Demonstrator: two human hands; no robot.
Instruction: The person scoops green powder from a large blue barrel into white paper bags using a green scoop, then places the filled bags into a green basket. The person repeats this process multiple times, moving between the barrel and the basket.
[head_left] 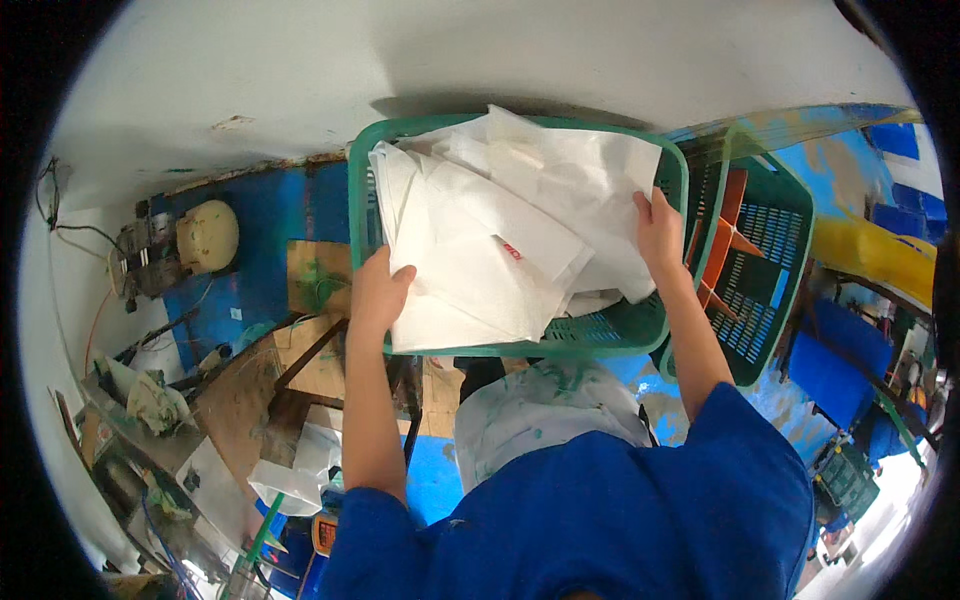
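The left hand [378,295] and the right hand [661,235] seem to pinch the sides of the floppy white sheets [480,215] lying in the green basket [359,200], maybe tidying them, so the next move likely calls for a soft, even hold.

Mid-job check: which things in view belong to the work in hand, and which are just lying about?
In the work:
White sheets, possibly bags
Left hand, gripping their left edge
Right hand, gripping their right edge
Green basket holding the sheets

Apparently just lying about:
Second green basket, right
Orange pieces inside it
Cream rounded housing, left
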